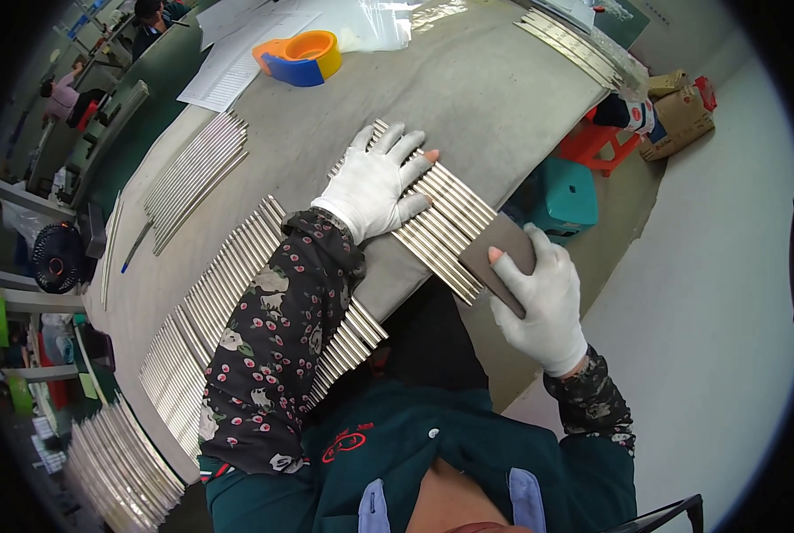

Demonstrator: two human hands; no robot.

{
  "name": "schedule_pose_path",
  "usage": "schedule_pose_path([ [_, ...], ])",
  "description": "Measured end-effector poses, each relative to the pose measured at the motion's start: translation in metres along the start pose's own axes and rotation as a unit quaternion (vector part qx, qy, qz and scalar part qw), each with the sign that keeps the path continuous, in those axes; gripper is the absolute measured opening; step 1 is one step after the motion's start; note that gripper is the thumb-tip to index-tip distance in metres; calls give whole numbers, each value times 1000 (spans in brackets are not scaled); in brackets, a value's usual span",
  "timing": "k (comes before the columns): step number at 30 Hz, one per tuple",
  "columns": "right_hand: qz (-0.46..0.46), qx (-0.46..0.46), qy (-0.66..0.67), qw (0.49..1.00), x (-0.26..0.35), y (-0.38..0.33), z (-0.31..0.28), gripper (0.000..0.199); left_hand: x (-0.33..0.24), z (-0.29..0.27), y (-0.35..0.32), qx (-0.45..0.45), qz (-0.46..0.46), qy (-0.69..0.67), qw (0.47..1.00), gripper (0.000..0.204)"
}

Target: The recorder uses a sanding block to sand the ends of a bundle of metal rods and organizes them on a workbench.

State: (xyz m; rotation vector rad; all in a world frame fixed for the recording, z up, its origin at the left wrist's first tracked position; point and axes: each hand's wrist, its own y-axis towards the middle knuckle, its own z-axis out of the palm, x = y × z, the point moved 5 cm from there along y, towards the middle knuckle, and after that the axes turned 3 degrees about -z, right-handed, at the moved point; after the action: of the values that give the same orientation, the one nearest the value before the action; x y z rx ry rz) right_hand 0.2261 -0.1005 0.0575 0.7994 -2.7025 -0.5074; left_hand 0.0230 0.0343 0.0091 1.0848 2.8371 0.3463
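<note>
A row of thin, shiny metal rods (454,206) lies side by side on the grey table, their near ends reaching its edge. My left hand (370,184), in a white glove with some fingertips bare, rests flat across the rods with its fingers spread. In my gloved right hand (543,298) is a flat grey-brown block, like a sanding sponge (506,233), gripped between thumb and fingers and pressed over the rods' near right ends. Under my left forearm a longer row of similar rods (237,266) runs toward the lower left, partly hidden by the sleeve.
Another rod bundle (199,173) lies at the left with a blue pen (136,247) beside it. Farther back are an orange-and-blue tape dispenser (299,58) and paper sheets (232,75). Beyond the right table edge stand a teal stool (567,197), a red stool (592,147) and a cardboard box (681,124).
</note>
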Motion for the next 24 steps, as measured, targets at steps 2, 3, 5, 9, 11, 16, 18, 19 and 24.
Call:
schedule_pose_path([
  [2, 5, -2, -10, 1000, 6, 20, 12, 58, 0, 2, 0, 8, -2, 8, 1000, 66],
  [3, 21, 32, 7, 999, 7, 29, 19, 53, 1, 2, 0, 8, -2, 13, 1000, 66],
  [5, 15, 32, 7, 999, 10, 35, 17, 55, 1, 2, 1, 10, 1, 9, 1000, 66],
  [9, 2, 14, 65, 998, -6, -5, -25, 60, 1, 1, 1, 13, -4, -5, 1000, 67],
  [11, 13, 27, 8, 1000, -17, -27, -29, 60, 0, 2, 1, 17, -4, -7, 1000, 67],
  [16, 28, -22, 29, 999, -24, -24, -4, 61, -2, 0, -2, 15, -5, 4, 1000, 64],
  [18, 13, -39, 27, 999, -17, 2, 7, 59, -2, -1, -3, 11, -3, 0, 1000, 63],
  [19, 0, -18, 19, 1000, -13, 15, 12, 57, -2, -2, -3, 9, -2, -4, 1000, 63],
  [24, -18, 9, -22, 1000, 1, 51, 15, 54, -2, 1, 0, 35, -24, 21, 999, 57],
])
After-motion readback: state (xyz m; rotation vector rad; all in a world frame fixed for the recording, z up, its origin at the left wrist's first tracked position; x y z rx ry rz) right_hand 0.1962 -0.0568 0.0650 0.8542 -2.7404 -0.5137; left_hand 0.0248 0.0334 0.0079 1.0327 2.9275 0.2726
